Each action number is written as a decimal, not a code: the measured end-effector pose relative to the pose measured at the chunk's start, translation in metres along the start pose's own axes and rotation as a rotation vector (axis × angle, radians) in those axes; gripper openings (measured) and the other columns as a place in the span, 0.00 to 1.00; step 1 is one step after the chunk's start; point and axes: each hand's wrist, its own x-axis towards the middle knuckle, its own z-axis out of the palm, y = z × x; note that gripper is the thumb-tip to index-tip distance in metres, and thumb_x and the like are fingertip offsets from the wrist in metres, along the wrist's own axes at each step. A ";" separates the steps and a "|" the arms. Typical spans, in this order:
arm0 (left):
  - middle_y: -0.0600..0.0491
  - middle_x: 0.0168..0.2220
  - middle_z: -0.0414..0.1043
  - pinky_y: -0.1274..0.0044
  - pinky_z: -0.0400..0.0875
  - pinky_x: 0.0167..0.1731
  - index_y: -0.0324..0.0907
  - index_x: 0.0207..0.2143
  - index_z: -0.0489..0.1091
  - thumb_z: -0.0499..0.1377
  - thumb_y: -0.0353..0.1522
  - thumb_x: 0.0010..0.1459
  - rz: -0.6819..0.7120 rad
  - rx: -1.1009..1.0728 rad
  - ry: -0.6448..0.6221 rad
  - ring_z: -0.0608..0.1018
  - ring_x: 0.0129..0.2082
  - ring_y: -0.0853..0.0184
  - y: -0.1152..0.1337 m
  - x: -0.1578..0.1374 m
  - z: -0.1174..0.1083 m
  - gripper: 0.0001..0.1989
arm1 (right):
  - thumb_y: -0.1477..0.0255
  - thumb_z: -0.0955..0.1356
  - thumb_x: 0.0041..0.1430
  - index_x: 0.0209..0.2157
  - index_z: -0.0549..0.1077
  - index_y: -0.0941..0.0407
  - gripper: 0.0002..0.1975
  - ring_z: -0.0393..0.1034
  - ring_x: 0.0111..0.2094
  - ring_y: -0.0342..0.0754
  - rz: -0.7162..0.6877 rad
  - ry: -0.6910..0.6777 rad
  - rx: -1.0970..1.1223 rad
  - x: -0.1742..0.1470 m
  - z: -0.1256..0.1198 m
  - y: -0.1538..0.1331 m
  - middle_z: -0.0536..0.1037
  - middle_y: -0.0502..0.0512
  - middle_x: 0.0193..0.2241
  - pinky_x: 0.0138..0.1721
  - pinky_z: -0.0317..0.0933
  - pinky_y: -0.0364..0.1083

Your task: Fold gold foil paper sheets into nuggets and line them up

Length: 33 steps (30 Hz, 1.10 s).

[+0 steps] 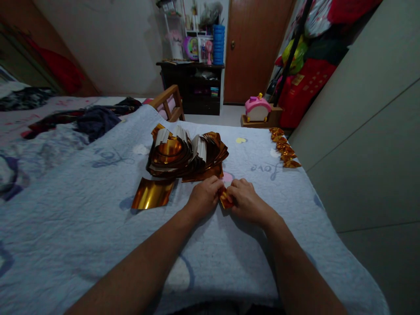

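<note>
Left hand: I had it curled tight, pinching the gold piece!
Right hand: it gripped the opposite side, fingers bent!
Foil stack: sat just beyond my left!

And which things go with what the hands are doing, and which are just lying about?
Seem to belong:
small gold piece, in left hand and right hand
bundle of gold sheets
loose gold sheet
row of gold pieces

Seem just lying about:
pink toy
dark cloth
</note>
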 end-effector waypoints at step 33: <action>0.45 0.51 0.73 0.66 0.70 0.52 0.40 0.44 0.75 0.63 0.30 0.59 0.153 0.043 -0.062 0.74 0.50 0.57 -0.005 -0.005 -0.010 0.10 | 0.67 0.70 0.56 0.42 0.73 0.58 0.13 0.64 0.45 0.57 0.297 0.161 -0.046 0.005 0.012 0.016 0.72 0.62 0.42 0.46 0.58 0.51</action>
